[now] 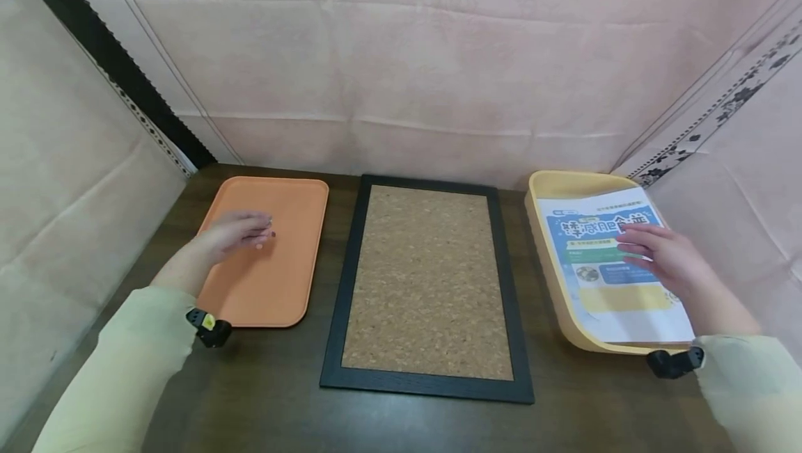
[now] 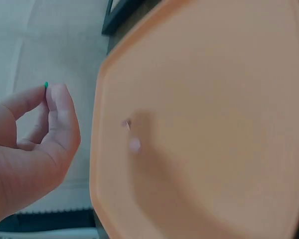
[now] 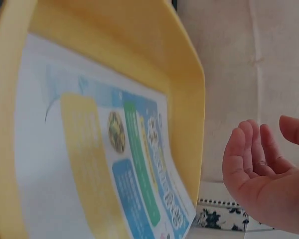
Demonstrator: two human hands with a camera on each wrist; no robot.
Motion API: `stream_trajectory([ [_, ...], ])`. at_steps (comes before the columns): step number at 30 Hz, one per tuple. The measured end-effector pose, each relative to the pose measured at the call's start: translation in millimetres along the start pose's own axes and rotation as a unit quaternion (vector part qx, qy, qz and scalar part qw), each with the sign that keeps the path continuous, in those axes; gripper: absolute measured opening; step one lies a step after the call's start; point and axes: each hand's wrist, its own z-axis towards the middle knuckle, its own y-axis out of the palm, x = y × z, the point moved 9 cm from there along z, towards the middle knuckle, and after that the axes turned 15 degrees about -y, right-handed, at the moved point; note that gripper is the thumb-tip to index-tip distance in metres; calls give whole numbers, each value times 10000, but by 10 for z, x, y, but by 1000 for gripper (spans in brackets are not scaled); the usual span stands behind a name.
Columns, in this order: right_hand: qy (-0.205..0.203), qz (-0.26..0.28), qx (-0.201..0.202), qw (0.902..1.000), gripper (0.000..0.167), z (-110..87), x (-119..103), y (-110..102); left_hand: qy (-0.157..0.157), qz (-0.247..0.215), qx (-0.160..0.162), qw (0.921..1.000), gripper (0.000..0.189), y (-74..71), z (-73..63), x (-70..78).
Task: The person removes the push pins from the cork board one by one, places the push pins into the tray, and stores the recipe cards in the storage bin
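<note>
My left hand [image 1: 234,236] is above the orange tray [image 1: 288,286]. In the left wrist view its thumb and fingertip pinch a small green pin [image 2: 46,84], of which little more than the tip shows. Two tiny pale objects, a pinkish one [image 2: 127,123] and a whitish one [image 2: 135,145], lie on the tray; they look like pins, but are blurred. Over the yellow basket [image 1: 567,185] my right hand [image 1: 667,258] hovers with relaxed, slightly bent fingers and nothing in them. Below it, printed paper [image 1: 620,321] with blue, green and yellow blocks lies in the basket.
A cork board [image 1: 432,286] in a black frame lies flat between tray and basket on the dark wooden table [image 1: 276,390]. Pale cloth [image 1: 401,77] hangs behind the table and along both sides, close to the basket's right edge.
</note>
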Motion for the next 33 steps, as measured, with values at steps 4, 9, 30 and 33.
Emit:
stream_trajectory([
  [4,-66,437,-332,9985,20,-8,-22,216,-45,23,286,9996,59,-157,-47,-123],
  [9,-93,612,-705,9956,25,-48,-40,452,-254,-87,619,9977,57,-304,-49,-279],
  [30,-88,-145,-983,9950,21,-113,-7,783,-550,1077,1461,9819,34,-391,58,-584],
  [33,-56,-175,-960,9952,20,-111,11,775,-552,1101,1526,9806,34,-380,57,-587],
])
